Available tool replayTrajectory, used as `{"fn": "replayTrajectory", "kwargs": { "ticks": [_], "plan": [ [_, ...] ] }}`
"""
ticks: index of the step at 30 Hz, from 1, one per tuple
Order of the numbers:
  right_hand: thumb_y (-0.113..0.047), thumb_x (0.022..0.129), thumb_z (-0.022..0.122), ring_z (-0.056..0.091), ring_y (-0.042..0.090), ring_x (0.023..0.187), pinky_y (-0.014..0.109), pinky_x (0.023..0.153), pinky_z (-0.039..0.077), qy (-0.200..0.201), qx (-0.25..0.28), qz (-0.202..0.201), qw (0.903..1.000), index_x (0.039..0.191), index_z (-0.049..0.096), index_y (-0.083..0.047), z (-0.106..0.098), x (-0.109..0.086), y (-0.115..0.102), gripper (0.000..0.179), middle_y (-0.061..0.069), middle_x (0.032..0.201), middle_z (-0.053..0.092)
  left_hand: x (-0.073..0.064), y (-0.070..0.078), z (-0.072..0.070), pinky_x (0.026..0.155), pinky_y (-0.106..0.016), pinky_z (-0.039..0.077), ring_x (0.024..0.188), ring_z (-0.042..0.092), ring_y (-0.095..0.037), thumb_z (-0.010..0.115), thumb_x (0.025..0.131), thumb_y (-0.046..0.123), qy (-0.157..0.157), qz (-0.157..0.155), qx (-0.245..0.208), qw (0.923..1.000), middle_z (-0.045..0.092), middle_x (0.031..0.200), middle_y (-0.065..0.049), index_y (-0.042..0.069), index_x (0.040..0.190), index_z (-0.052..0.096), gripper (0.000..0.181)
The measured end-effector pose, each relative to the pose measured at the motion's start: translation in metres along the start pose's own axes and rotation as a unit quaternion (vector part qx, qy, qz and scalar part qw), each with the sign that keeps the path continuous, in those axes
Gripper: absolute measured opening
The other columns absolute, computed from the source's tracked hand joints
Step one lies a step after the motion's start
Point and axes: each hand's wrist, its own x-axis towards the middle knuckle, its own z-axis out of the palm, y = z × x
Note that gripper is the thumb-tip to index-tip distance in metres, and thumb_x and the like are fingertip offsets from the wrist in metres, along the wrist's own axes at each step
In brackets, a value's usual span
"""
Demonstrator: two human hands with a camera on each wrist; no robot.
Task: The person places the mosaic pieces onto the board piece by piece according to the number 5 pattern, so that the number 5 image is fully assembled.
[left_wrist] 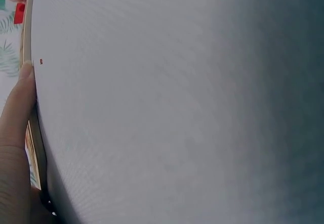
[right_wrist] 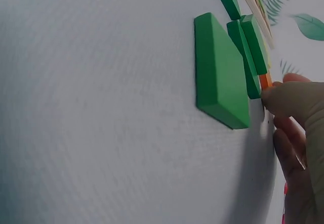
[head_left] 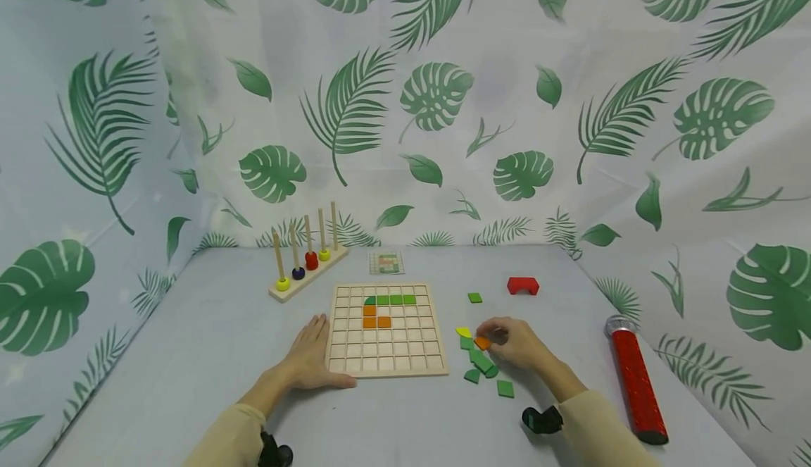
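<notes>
A wooden grid board [head_left: 386,349] lies on the table, with a row of green tiles [head_left: 395,300] and three orange tiles [head_left: 369,322] in its cells. My left hand [head_left: 309,358] lies flat against the board's left side, fingers straight, thumb along the front edge; the left wrist view shows the thumb [left_wrist: 15,113] touching that edge. To the right of the board, my right hand [head_left: 516,344] pinches an orange tile [head_left: 483,343] between thumb and fingers. Loose green tiles [head_left: 481,361] and a yellow piece [head_left: 464,332] lie beside it. In the right wrist view the orange tile [right_wrist: 265,81] is mostly hidden.
Behind the board lies a small pattern card [head_left: 386,263]. A peg stand [head_left: 310,273] with colored beads is at back left. A red bridge-shaped block [head_left: 522,285] sits at back right, and a red tube [head_left: 636,382] lies on the far right.
</notes>
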Motion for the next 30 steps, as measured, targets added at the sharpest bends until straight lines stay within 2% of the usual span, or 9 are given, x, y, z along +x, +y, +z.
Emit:
{"fn": "replayTrajectory", "kwargs": {
  "ticks": [4, 11, 16, 20, 30],
  "plan": [
    [-0.001, 0.078, 0.073, 0.058, 0.019, 0.095, 0.042, 0.089, 0.05, 0.02, -0.001, -0.001, 0.9998, 0.098, 0.069, -0.014, 0.002, 0.0, 0.003, 0.024, -0.005, 0.097, 0.065, 0.001, 0.001, 0.0, 0.114, -0.051, 0.009, 0.141, 0.006, -0.04, 0.072, 0.06, 0.072, 0.001, 0.002, -0.003, 1.0, 0.013, 0.152, -0.028, -0.01, 0.146, 0.014, 0.132],
    [-0.001, 0.08, 0.072, 0.059, 0.017, 0.089, 0.038, 0.085, 0.053, 0.048, 0.003, 0.001, 0.9988, 0.102, 0.067, -0.009, 0.001, 0.002, 0.005, 0.023, 0.0, 0.098, 0.066, 0.002, 0.001, 0.0, 0.114, -0.05, 0.008, 0.141, 0.005, -0.04, 0.071, 0.06, 0.072, 0.0, -0.001, 0.001, 1.0, 0.012, 0.152, -0.028, -0.01, 0.146, 0.013, 0.132],
    [-0.003, 0.083, 0.069, 0.06, 0.02, 0.09, 0.039, 0.085, 0.053, 0.077, 0.025, 0.014, 0.9966, 0.105, 0.065, -0.006, -0.001, 0.002, 0.005, 0.022, 0.004, 0.1, 0.065, 0.002, -0.001, 0.001, 0.114, -0.05, 0.009, 0.141, 0.005, -0.04, 0.071, 0.061, 0.072, -0.001, -0.002, 0.004, 1.0, 0.012, 0.152, -0.028, -0.01, 0.146, 0.013, 0.132],
    [0.0, 0.083, 0.067, 0.061, 0.022, 0.091, 0.041, 0.085, 0.053, 0.101, 0.037, 0.006, 0.9942, 0.106, 0.064, -0.002, -0.002, 0.005, 0.0, 0.023, 0.007, 0.1, 0.065, 0.001, -0.002, 0.002, 0.114, -0.051, 0.01, 0.141, 0.006, -0.04, 0.07, 0.06, 0.073, 0.0, 0.002, 0.006, 1.0, 0.013, 0.152, -0.028, -0.01, 0.146, 0.014, 0.132],
    [-0.003, 0.084, 0.067, 0.061, 0.021, 0.092, 0.038, 0.085, 0.053, 0.08, 0.047, -0.002, 0.9957, 0.108, 0.064, -0.002, 0.014, 0.022, -0.025, 0.025, 0.005, 0.101, 0.065, 0.001, -0.003, 0.002, 0.114, -0.051, 0.01, 0.141, 0.006, -0.04, 0.07, 0.061, 0.074, 0.002, 0.003, 0.006, 1.0, 0.013, 0.152, -0.028, -0.009, 0.146, 0.014, 0.132]
  ]
}}
